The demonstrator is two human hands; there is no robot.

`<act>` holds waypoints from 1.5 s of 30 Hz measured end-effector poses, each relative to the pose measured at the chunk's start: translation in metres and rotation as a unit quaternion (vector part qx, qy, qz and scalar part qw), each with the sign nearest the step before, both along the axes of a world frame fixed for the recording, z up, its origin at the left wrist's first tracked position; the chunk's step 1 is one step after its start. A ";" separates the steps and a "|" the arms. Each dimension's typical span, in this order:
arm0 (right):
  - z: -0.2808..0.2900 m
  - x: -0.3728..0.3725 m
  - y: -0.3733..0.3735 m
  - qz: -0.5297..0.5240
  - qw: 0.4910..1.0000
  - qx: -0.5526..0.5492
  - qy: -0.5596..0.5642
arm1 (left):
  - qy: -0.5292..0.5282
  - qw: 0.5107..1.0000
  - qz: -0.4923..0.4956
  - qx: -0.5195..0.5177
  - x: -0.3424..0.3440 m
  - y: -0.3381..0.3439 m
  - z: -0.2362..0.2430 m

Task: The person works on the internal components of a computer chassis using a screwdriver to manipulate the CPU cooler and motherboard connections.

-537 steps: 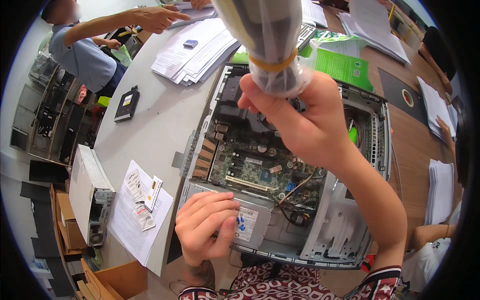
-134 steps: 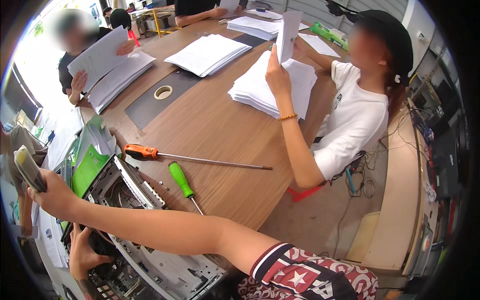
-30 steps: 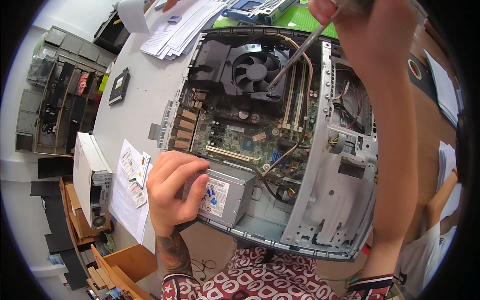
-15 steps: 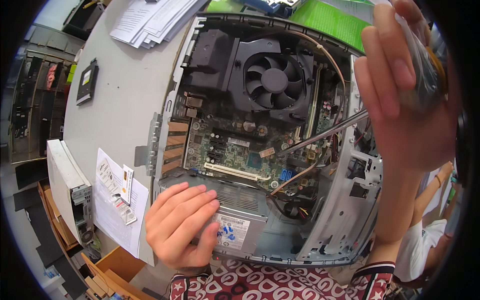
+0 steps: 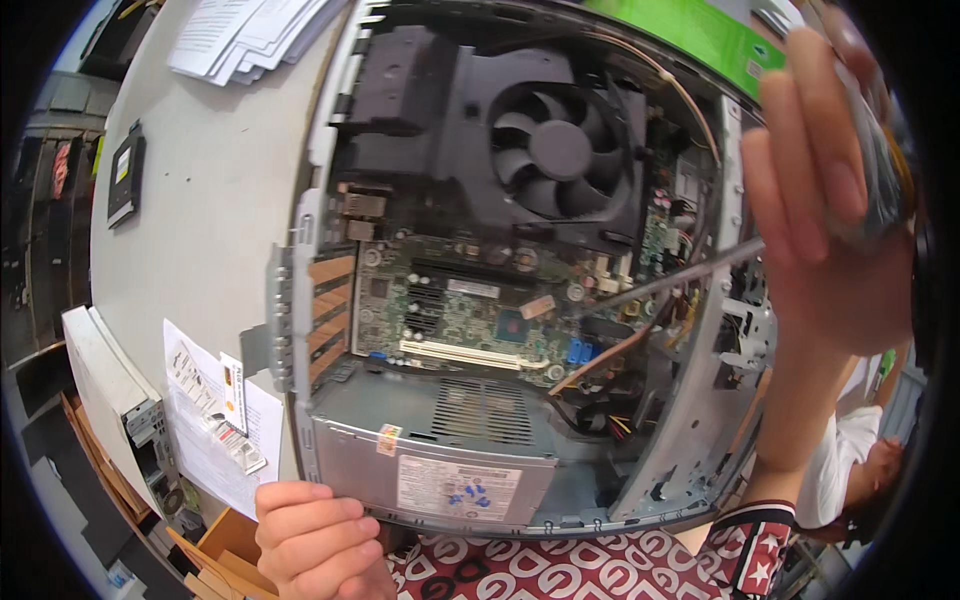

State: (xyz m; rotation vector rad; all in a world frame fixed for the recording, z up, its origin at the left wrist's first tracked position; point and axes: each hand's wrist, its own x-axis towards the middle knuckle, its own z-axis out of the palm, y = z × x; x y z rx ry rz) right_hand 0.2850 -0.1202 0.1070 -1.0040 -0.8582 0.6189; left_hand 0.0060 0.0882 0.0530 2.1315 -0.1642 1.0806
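An open desktop computer case (image 5: 690, 455) lies in front of me, its insides facing up. My right hand (image 5: 835, 270), raised at the right, is closed round a screwdriver (image 5: 690, 272); its long metal shaft slants down-left over the green motherboard (image 5: 385, 310). Whether the tip touches anything is unclear. A black fan (image 5: 558, 150) in a dark shroud sits at the top of the case. My left hand (image 5: 318, 540) is at the near left corner, beside the silver power supply (image 5: 350, 450). Its fingers are curled together, with the thumb hidden and anything inside them not visible.
White printed papers (image 5: 245, 35) and a black drive-like part (image 5: 126, 175) lie on the pale table (image 5: 215, 190). At the left stand another computer unit (image 5: 105, 365) and a sheet with small packets (image 5: 232, 440). A person in white (image 5: 850, 440) is beyond my right arm.
My left hand has come off the power supply, moving down and left with its fingers curling in. The screwdriver stays in my right hand. The whole view has shifted slightly.
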 end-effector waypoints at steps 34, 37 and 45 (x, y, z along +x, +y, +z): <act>0.002 -0.025 0.005 0.048 0.998 0.034 0.007 | 0.098 0.990 0.097 0.010 0.011 -0.019 -0.001; 0.021 -0.038 0.004 -0.007 1.000 -0.004 0.010 | 0.122 0.987 0.099 0.038 0.005 -0.018 0.002; 0.079 -0.055 -0.029 -0.074 0.990 -0.087 0.083 | 0.181 0.967 0.072 0.164 0.046 -0.046 0.064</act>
